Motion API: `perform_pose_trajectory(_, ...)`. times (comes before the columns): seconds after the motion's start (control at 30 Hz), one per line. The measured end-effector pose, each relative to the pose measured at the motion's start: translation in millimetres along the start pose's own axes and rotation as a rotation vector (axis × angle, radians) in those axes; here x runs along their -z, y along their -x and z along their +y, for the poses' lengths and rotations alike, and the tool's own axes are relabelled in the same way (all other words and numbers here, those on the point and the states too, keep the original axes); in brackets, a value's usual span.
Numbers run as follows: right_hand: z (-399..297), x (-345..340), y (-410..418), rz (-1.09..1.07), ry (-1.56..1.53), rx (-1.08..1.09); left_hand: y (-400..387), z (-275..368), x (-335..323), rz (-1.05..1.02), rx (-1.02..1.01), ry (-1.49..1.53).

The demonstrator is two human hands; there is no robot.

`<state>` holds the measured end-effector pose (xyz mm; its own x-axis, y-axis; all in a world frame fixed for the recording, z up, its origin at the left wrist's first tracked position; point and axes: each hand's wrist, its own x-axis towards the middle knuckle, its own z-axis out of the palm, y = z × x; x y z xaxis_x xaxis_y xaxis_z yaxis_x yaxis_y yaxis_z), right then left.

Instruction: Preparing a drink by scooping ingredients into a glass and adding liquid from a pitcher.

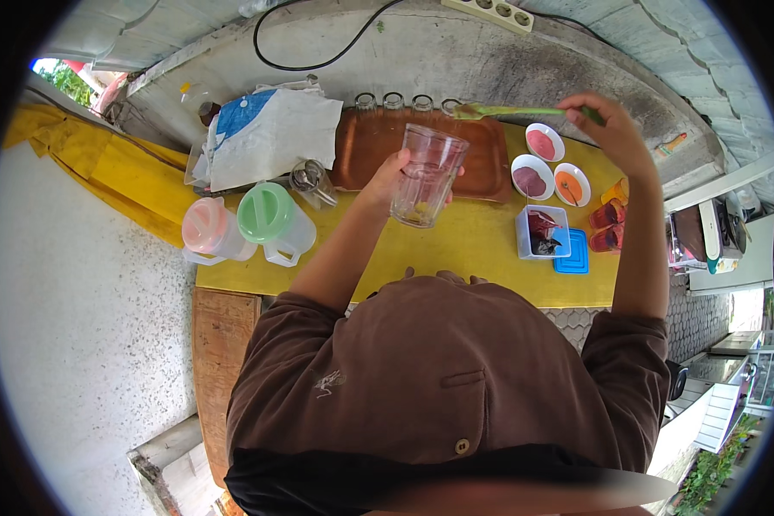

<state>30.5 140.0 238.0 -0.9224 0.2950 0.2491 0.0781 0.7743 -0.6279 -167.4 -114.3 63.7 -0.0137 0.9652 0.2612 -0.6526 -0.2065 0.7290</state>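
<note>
My left hand [390, 177] grips a clear, ribbed drinking glass [429, 180], tilted slightly above the table. Some clear liquid seems to be inside, though its level is hard to tell. In my right hand [600, 119], raised at the right, is the handle of a long green utensil [513, 109]; whether its pale-green head is a brush or a spatula is unclear. That head is above the back right of a brown tray [387, 158]. Several clear glasses [393, 103] stand along the tray's back edge, the rightmost partly hidden behind the utensil.
On the yellow tabletop [374, 258], white bowls [545, 142] hold pink, purple and orange contents. Nearby are a plastic box [543, 232], blue lid [572, 251] and filled glasses [606, 226]. Lidded pitchers [277, 219], a cutlery glass [313, 184] and a white-and-blue sheet [274, 138] occupy the left.
</note>
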Motion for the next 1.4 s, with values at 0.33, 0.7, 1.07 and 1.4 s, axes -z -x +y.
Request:
perform_pose_trajectory(0.33,17,-45,53,0.178,-0.13,-0.001,4,-27,-7,-0.001,0.038,0.075)
perform_pose_trajectory(0.7,-3,-47,124,0.362,-0.004,0.286,13,-28,-54,-0.006,0.06,0.062)
perform_pose_trajectory(1.07,-9,19,165,0.455,0.269,0.641,-23,-55,-83,-0.304,-0.059,0.272)
perform_pose_trajectory(1.4,49,75,195,0.329,-0.061,0.276,-64,-70,-125,-0.15,0.0,-0.044)
